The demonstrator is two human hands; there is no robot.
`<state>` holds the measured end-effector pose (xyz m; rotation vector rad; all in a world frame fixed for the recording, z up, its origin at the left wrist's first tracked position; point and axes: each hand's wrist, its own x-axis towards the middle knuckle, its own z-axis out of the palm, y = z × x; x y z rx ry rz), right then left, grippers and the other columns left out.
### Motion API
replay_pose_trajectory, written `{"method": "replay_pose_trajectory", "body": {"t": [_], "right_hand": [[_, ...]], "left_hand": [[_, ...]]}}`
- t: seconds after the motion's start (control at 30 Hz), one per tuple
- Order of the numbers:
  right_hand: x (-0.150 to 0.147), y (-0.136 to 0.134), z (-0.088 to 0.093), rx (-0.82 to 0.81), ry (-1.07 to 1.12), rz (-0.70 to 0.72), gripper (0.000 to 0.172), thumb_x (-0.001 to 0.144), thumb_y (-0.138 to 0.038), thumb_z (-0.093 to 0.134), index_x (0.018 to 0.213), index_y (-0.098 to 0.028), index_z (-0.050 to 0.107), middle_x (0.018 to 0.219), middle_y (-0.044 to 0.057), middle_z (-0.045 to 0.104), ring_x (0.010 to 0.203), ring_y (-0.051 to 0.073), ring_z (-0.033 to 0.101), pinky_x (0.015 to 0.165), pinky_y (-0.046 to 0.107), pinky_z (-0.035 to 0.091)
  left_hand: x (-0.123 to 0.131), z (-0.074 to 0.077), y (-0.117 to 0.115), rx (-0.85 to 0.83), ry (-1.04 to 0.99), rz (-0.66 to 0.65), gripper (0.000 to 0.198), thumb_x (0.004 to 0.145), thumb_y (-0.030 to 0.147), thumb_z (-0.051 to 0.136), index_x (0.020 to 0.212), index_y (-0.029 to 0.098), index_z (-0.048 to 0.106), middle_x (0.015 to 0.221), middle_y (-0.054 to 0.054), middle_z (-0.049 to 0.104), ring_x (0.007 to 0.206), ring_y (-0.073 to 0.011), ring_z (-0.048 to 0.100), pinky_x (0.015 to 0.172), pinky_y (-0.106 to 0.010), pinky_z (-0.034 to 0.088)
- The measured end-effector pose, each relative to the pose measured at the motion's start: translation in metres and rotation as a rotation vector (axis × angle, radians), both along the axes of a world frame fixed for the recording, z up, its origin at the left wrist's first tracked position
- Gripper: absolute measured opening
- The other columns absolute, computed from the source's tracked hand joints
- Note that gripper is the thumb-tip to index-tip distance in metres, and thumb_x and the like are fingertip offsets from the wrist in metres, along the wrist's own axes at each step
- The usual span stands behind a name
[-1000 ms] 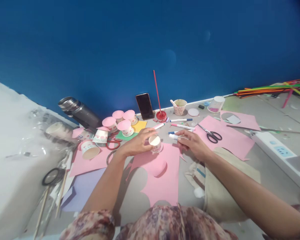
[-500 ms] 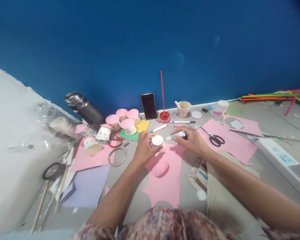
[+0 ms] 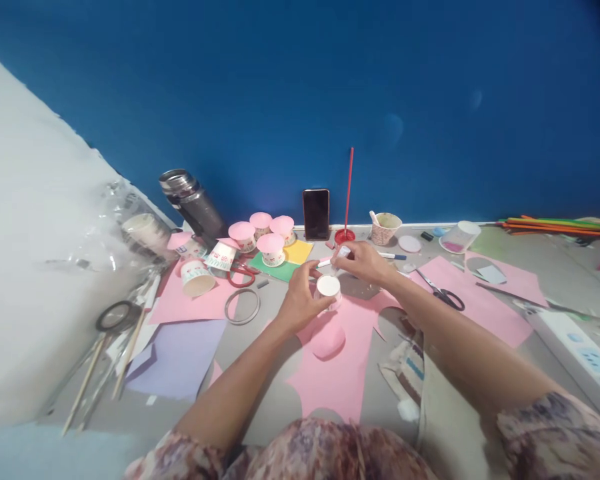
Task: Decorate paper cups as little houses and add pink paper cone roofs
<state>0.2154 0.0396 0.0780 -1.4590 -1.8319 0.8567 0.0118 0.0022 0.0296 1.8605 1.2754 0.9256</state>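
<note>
My left hand (image 3: 300, 300) is wrapped round a small paper cup (image 3: 329, 288), its white bottom facing up, held over a pink sheet (image 3: 337, 373) with round holes cut out. My right hand (image 3: 363, 261) is closed on a small white tube (image 3: 341, 254) just above and behind the cup. A cut pink circle (image 3: 329, 340) lies on the sheet below the cup.
Several pink-topped cups (image 3: 265, 237) stand at the back left beside a steel flask (image 3: 193, 203). A phone (image 3: 316, 213) leans on the blue wall. Scissors (image 3: 443, 293) lie on pink paper at right; red scissors (image 3: 240, 275), a tape ring (image 3: 241, 305), markers and coloured sticks (image 3: 555, 225) lie around.
My right hand has picked up the white tube and brought it left toward the cup. The left hand keeps the cup. The camera has shifted, so everything sits further right.
</note>
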Motion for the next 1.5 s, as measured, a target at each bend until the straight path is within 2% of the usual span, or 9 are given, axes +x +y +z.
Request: {"method": "replay_pose_trajectory", "body": {"t": [0.07, 0.3, 0.53, 0.8, 0.97, 1.1, 1.2, 1.3, 1.5], "right_hand": [[-0.005, 0.006, 0.003, 0.008, -0.024, 0.048, 0.021, 0.080, -0.037, 0.064, 0.073, -0.018, 0.070, 0.061, -0.002, 0.059, 0.060, 0.015, 0.053, 0.060, 0.027, 0.036], [-0.021, 0.019, 0.009, 0.037, -0.082, 0.176, 0.016, 0.079, -0.029, 0.063, 0.078, -0.016, 0.072, 0.062, -0.002, 0.060, 0.062, 0.015, 0.054, 0.058, 0.026, 0.034], [-0.025, 0.019, 0.010, 0.063, -0.123, 0.206, 0.014, 0.080, -0.027, 0.062, 0.079, -0.017, 0.071, 0.068, 0.000, 0.067, 0.066, 0.016, 0.058, 0.058, 0.026, 0.035], [-0.031, 0.022, 0.013, 0.089, -0.219, 0.236, 0.012, 0.081, -0.026, 0.063, 0.076, -0.016, 0.069, 0.071, 0.003, 0.067, 0.065, 0.016, 0.056, 0.059, 0.027, 0.033], [-0.038, 0.023, 0.015, 0.080, -0.227, 0.347, 0.015, 0.080, -0.026, 0.066, 0.084, -0.015, 0.075, 0.078, 0.004, 0.072, 0.069, 0.017, 0.060, 0.062, 0.027, 0.037], [-0.036, 0.016, 0.018, 0.088, -0.222, 0.452, 0.019, 0.082, -0.022, 0.062, 0.091, -0.018, 0.078, 0.088, 0.004, 0.076, 0.076, 0.018, 0.063, 0.066, 0.026, 0.039], [-0.032, 0.007, 0.021, 0.100, -0.231, 0.521, 0.018, 0.079, -0.020, 0.064, 0.089, -0.021, 0.078, 0.084, 0.001, 0.076, 0.074, 0.018, 0.062, 0.066, 0.026, 0.038], [-0.024, -0.004, 0.024, 0.149, -0.246, 0.463, 0.016, 0.076, -0.019, 0.065, 0.085, -0.021, 0.077, 0.075, 0.000, 0.071, 0.066, 0.016, 0.057, 0.062, 0.027, 0.034], [0.008, -0.030, 0.019, 0.159, -0.091, 0.210, 0.021, 0.082, -0.025, 0.063, 0.095, -0.020, 0.078, 0.069, -0.001, 0.069, 0.059, 0.013, 0.054, 0.061, 0.026, 0.037]], "left_hand": [[0.001, 0.000, -0.001, -0.013, -0.016, 0.004, 0.080, 0.072, 0.020, 0.083, 0.143, 0.023, 0.046, 0.123, -0.008, 0.064, 0.119, -0.0275, 0.059, 0.107, -0.046, 0.046], [0.004, -0.001, -0.004, -0.046, -0.047, 0.054, 0.089, 0.070, 0.024, 0.083, 0.149, 0.024, 0.041, 0.125, -0.009, 0.061, 0.121, -0.0296, 0.058, 0.109, -0.049, 0.045], [0.006, 0.001, -0.006, -0.079, -0.077, 0.070, 0.097, 0.071, 0.024, 0.083, 0.156, 0.026, 0.035, 0.130, -0.010, 0.059, 0.122, -0.0295, 0.059, 0.105, -0.047, 0.048], [0.006, 0.004, -0.008, -0.143, -0.055, 0.082, 0.098, 0.070, 0.024, 0.082, 0.156, 0.023, 0.034, 0.131, -0.012, 0.059, 0.121, -0.0304, 0.060, 0.103, -0.047, 0.050], [0.006, 0.008, -0.007, -0.094, -0.091, 0.045, 0.096, 0.070, 0.022, 0.081, 0.154, 0.024, 0.035, 0.152, -0.015, 0.051, 0.135, -0.0339, 0.055, 0.106, -0.046, 0.051], [0.006, 0.004, -0.005, -0.064, -0.096, 0.041, 0.089, 0.069, 0.018, 0.078, 0.149, 0.024, 0.041, 0.145, -0.012, 0.057, 0.131, -0.0334, 0.058, 0.105, -0.047, 0.052], [0.005, -0.002, -0.003, -0.040, -0.094, 0.043, 0.086, 0.069, 0.022, 0.080, 0.148, 0.024, 0.044, 0.142, -0.013, 0.057, 0.131, -0.0339, 0.057, 0.109, -0.050, 0.048], [0.004, -0.006, -0.002, -0.021, -0.075, 0.026, 0.087, 0.069, 0.026, 0.083, 0.148, 0.025, 0.046, 0.140, -0.012, 0.057, 0.130, -0.0339, 0.056, 0.110, -0.052, 0.046], [-0.003, -0.002, 0.001, 0.008, 0.010, -0.047, 0.078, 0.072, 0.026, 0.084, 0.144, 0.026, 0.053, 0.126, -0.008, 0.063, 0.121, -0.0299, 0.058, 0.109, -0.048, 0.046]]}}
